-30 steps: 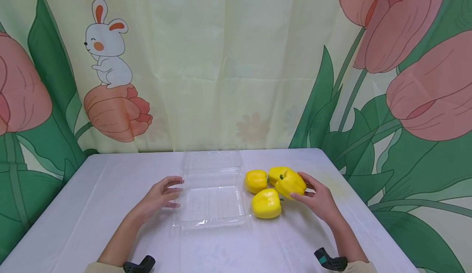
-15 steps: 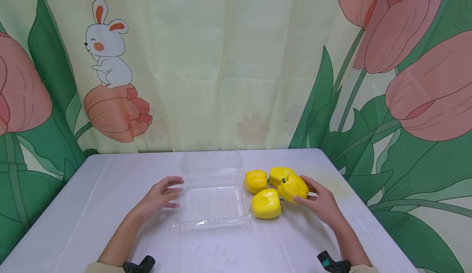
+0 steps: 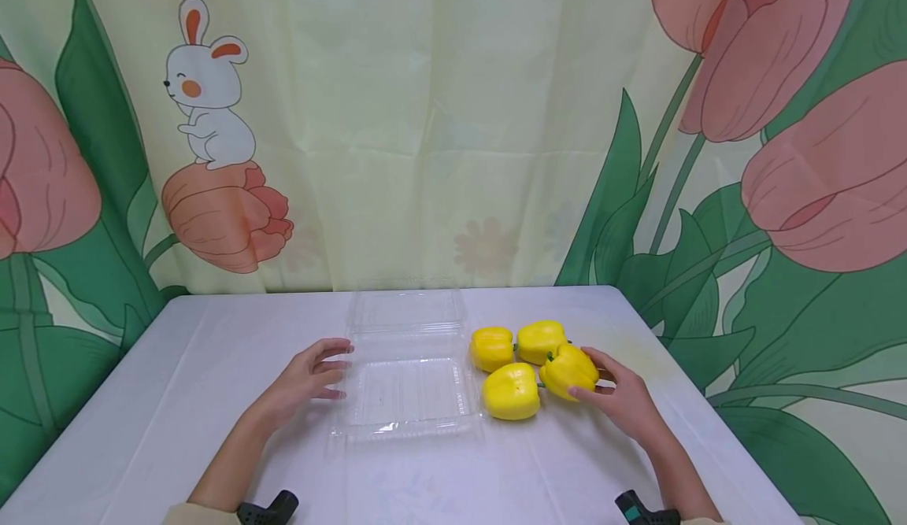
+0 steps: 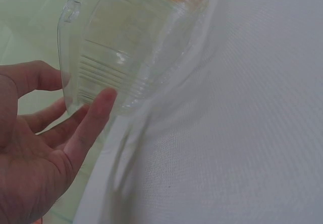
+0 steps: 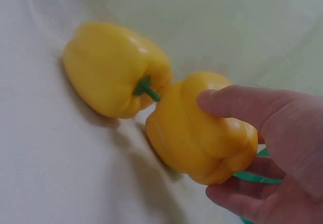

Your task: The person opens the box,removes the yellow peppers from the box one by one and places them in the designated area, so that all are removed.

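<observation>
My right hand (image 3: 623, 399) grips a yellow bell pepper (image 3: 569, 371), thumb on one side and fingers on the other. In the right wrist view, that bell pepper (image 5: 197, 133) is close to the green stem of another bell pepper (image 5: 111, 67). I cannot tell whether the held one rests on the cloth. Three more bell peppers stand near it: one in front (image 3: 511, 392), one at the left (image 3: 492, 349) and one behind (image 3: 541, 341). My left hand (image 3: 305, 379) has its fingers spread at the left side of a clear plastic clamshell box (image 3: 407, 391), fingertips touching its wall (image 4: 101, 77).
The clamshell's lid (image 3: 406, 311) lies folded back toward the far edge of the white-clothed table (image 3: 234, 367). A curtain (image 3: 425, 116) printed with tulips and a rabbit hangs behind the table.
My right hand has moved the bell pepper right and toward me, away from the one behind, and lower. The left hand and the box have stayed put.
</observation>
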### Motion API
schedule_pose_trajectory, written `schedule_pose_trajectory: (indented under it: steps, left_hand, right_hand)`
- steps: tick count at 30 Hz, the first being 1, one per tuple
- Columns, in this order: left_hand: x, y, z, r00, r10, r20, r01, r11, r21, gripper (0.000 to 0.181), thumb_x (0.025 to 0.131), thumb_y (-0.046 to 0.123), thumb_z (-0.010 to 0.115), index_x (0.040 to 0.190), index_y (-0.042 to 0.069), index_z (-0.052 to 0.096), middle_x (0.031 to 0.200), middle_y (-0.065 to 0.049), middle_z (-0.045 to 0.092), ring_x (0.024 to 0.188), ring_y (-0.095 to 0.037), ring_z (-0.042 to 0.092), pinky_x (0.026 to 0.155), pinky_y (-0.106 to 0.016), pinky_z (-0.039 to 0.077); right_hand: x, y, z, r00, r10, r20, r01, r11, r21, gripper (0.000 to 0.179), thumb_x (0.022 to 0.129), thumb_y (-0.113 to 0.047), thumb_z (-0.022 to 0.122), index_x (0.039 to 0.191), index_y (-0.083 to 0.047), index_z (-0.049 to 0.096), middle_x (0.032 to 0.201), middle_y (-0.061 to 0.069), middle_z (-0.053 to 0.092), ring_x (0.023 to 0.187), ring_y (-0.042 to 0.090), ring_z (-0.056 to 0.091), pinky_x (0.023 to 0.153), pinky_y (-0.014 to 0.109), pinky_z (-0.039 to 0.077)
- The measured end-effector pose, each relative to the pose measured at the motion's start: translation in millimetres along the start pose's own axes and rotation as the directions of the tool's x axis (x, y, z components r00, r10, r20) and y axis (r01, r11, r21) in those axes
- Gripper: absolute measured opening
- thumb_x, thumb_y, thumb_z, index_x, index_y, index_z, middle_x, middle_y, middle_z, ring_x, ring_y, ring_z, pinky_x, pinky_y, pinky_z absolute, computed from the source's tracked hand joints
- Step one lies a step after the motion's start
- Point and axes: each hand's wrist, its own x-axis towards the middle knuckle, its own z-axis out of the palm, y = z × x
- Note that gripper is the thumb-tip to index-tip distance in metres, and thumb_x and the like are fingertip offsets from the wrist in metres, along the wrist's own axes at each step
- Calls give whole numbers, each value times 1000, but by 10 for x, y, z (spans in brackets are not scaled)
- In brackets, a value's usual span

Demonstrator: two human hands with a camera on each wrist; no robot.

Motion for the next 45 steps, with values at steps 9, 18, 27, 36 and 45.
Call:
schedule_pose_trajectory:
  steps: [9,18,27,36,45]
  left_hand:
    - [11,-15,-7,1000,3,5,-3,1000,-7,56,95,14,60,144,3,35,149,-22,37,132,-42,44,84,-36,60]
    - [-5,12,-10,1000,-2,8,2,1000,-4,57,95,15,60,144,3,34,150,-23,36,133,-43,43,84,-37,59]
    - [2,18,-2,1000,-25,-6,25,1000,11,56,95,14,60,144,4,35,149,-21,37,133,-42,44,85,-37,59]
    - [11,8,-8,1000,-6,3,5,1000,18,56,95,15,59,144,4,34,149,-22,37,132,-42,44,85,-38,59]
    - [0,30,4,1000,-16,-4,16,1000,21,56,95,15,59,145,5,34,149,-21,37,132,-41,45,86,-39,59]
  right_hand:
    - [-6,84,27,999,48,14,-47,999,-25,83,80,-46,75,147,-13,39,145,18,46,119,32,53,95,42,55]
    - [-7,130,55,998,52,25,-50,998,-49,83,79,-45,76,146,-12,40,143,19,48,118,33,54,93,42,56]
    - [23,197,95,998,58,36,-56,997,-58,83,78,-42,78,145,-10,41,143,20,48,118,34,54,94,44,55]
    - [22,212,101,997,61,43,-59,998,-38,83,78,-39,79,146,-10,40,145,20,46,120,37,53,95,44,54]
    - [37,206,95,997,38,64,-37,999,-20,82,78,-34,80,145,-11,41,145,19,45,123,37,51,98,45,53]
